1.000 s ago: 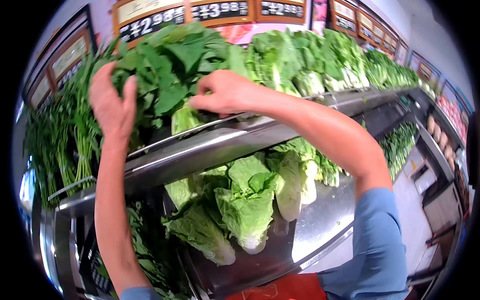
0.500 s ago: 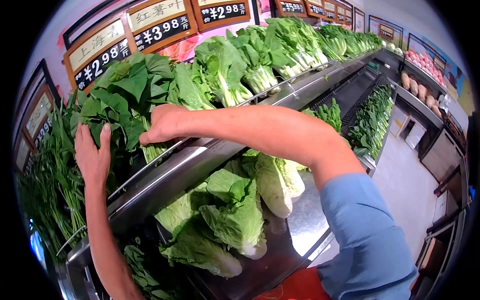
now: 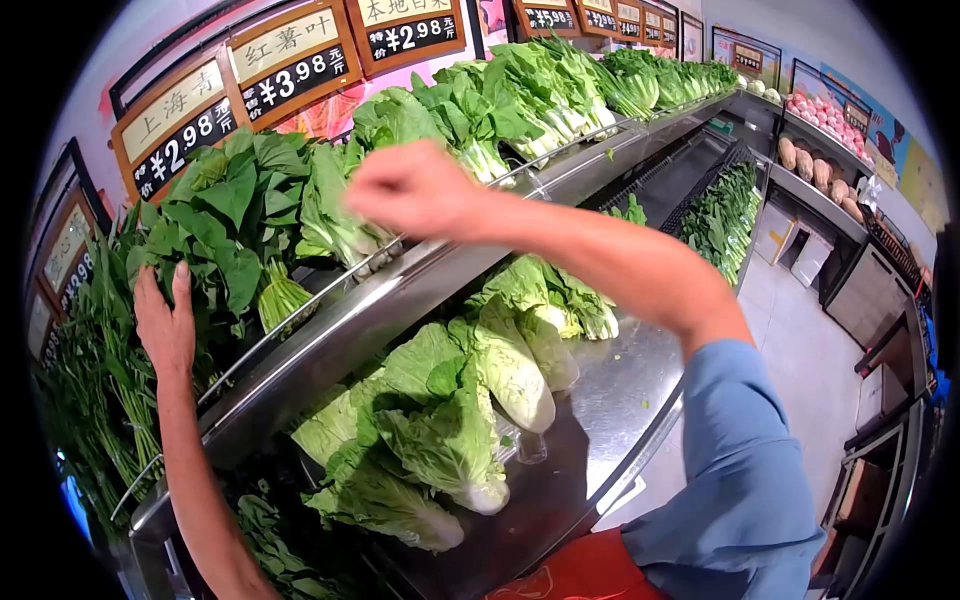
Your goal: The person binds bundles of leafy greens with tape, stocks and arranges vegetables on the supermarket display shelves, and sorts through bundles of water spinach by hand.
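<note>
Up off the bound stems (image 3: pixel 283 297) and over to the right has come the person's right hand (image 3: pixel 415 190); half a second ago it was on them. Now it hangs in front of the neighbouring pale greens (image 3: pixel 335 210), half curled and blurred, so I cannot tell whether its fingertips meet or hold anything. The left hand (image 3: pixel 165 320) has stayed where it was, thumb and fingers apart, up against the leaves of the leafy bunch (image 3: pixel 225 200).

Counting: two hands, one leafy bunch with those stems showing. It sits on the upper shelf (image 3: pixel 340 340), stems toward the rail, between the hanging long-stemmed greens (image 3: pixel 110 370) and the pale greens. Three large price signs (image 3: pixel 290 55) stand behind. On the lower shelf (image 3: pixel 620 420) I make out at least four lettuce heads (image 3: pixel 440 440); they overlap too much for a full tally. Compared with before, the stems show more fully, uncovered by the hand.
</note>
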`<state>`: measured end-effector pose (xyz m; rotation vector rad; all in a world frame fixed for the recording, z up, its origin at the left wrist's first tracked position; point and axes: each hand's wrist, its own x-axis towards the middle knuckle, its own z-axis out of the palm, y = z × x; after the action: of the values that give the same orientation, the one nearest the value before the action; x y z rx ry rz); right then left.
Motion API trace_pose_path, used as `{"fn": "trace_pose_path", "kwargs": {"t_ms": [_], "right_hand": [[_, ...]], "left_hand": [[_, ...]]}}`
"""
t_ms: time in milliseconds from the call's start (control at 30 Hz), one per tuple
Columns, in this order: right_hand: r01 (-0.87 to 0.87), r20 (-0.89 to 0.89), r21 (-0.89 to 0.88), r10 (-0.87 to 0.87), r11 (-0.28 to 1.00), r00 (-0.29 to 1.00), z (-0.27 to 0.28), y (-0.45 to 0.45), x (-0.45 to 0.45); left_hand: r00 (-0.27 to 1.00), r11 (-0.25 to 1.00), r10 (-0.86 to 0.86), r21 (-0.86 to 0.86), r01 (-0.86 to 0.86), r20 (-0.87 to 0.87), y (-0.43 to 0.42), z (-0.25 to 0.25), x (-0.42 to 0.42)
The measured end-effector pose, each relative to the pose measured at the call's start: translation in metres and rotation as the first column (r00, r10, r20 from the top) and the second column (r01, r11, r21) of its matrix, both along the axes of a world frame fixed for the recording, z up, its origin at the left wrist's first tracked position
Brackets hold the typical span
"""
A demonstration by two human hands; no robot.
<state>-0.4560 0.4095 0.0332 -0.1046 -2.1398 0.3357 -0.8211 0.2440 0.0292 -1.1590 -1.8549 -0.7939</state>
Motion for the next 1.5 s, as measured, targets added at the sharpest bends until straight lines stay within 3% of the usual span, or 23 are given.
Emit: {"fn": "trace_pose_path", "kwargs": {"t_ms": [33,100,167,200,267,367,533,667,733,767,800,833,867,900,933,1067,1133,1200,1267,1367,1467,1500], "right_hand": [[0.045,-0.172,-0.042,-0.052,0.998,0.984,-0.006,0.019,0.023],[0.283,-0.182,-0.137,-0.305,0.949,0.935,-0.005,0.055,0.077],[0.647,0.044,-0.011,-0.646,0.763,0.762,-0.006,0.076,0.113],[0.697,0.216,-0.058,-0.672,0.715,0.708,-0.007,0.081,0.122],[0.724,0.505,-0.090,-0.595,0.684,0.625,-0.010,0.109,0.126],[0.714,0.582,-0.123,-0.533,0.689,0.614,-0.004,0.119,0.106],[0.742,0.562,-0.225,-0.539,0.631,0.628,-0.005,0.130,0.064],[0.762,0.547,-0.032,-0.626,0.647,0.555,-0.008,0.140,0.049],[0.723,0.490,-0.079,-0.605,0.687,0.628,-0.011,0.150,0.052],[0.613,0.342,-0.174,-0.537,0.770,0.771,-0.019,0.156,0.061],[0.543,0.284,-0.217,-0.480,0.811,0.830,-0.016,0.139,0.063],[0.563,0.239,-0.106,-0.528,0.820,0.815,-0.033,0.173,0.058],[0.645,0.279,-0.023,-0.615,0.764,0.738,-0.033,0.166,0.051],[0.633,0.314,-0.069,-0.586,0.771,0.747,-0.027,0.145,0.048],[0.626,0.360,-0.129,-0.552,0.769,0.752,-0.028,0.151,0.047],[0.610,0.369,-0.104,-0.539,0.785,0.757,-0.055,0.239,0.062],[0.723,0.482,-0.016,-0.628,0.691,0.611,-0.031,0.190,0.069],[0.717,0.482,0.117,-0.671,0.687,0.564,-0.020,0.178,0.087],[0.764,0.596,0.248,-0.716,0.596,0.364,0.009,0.098,0.091],[0.638,0.261,0.177,-0.661,0.749,0.703,-0.004,0.052,0.100],[0.347,0.131,0.045,-0.350,0.937,0.928,-0.028,-0.015,0.069],[0.242,0.171,0.124,-0.261,0.962,0.950,-0.034,-0.044,0.060]], "left_hand": [[1.000,1.000,-0.014,0.011,0.014,0.015,0.000,0.001,0.001],[1.000,1.000,-0.001,0.023,0.001,0.020,0.001,0.000,0.003],[0.998,1.000,0.022,-0.011,-0.021,0.060,0.000,0.002,0.006],[0.998,0.999,0.033,-0.018,-0.032,0.049,0.000,0.001,0.005],[0.999,0.998,0.048,-0.035,-0.047,0.022,0.002,0.000,-0.004],[0.998,0.997,0.067,-0.028,-0.067,0.001,0.005,-0.002,-0.013],[0.999,0.999,0.039,0.029,-0.039,0.000,0.001,-0.003,-0.007],[0.994,0.996,0.062,0.070,-0.056,-0.084,0.005,-0.006,-0.013],[0.995,0.995,0.091,0.051,-0.090,-0.027,0.000,0.002,0.010],[0.997,0.996,0.080,0.050,-0.079,-0.021,-0.005,0.006,0.026],[0.994,0.994,0.110,-0.004,-0.110,0.009,-0.007,0.008,0.031],[0.993,0.993,0.110,-0.037,-0.108,0.046,-0.005,0.010,0.027],[0.991,0.993,0.116,0.022,-0.115,-0.061,0.000,0.004,0.020],[0.987,0.990,0.144,0.003,-0.144,-0.070,0.003,0.001,0.020],[0.987,0.970,0.153,-0.197,-0.140,0.049,-0.005,0.013,0.034],[0.987,0.958,0.154,-0.252,-0.137,0.050,-0.002,0.000,0.029],[0.992,0.967,0.121,-0.228,-0.112,0.026,-0.001,-0.003,0.024],[0.994,0.974,0.105,-0.207,-0.096,0.031,-0.004,-0.004,0.023],[0.995,0.984,0.087,-0.162,-0.080,0.040,-0.005,-0.004,0.023],[0.996,0.996,0.036,-0.084,-0.029,0.076,-0.008,-0.001,0.023],[0.989,0.999,-0.011,-0.036,0.016,0.151,-0.011,0.002,0.025],[0.982,0.999,-0.038,-0.012,0.041,0.183,-0.014,0.005,0.027]]}}
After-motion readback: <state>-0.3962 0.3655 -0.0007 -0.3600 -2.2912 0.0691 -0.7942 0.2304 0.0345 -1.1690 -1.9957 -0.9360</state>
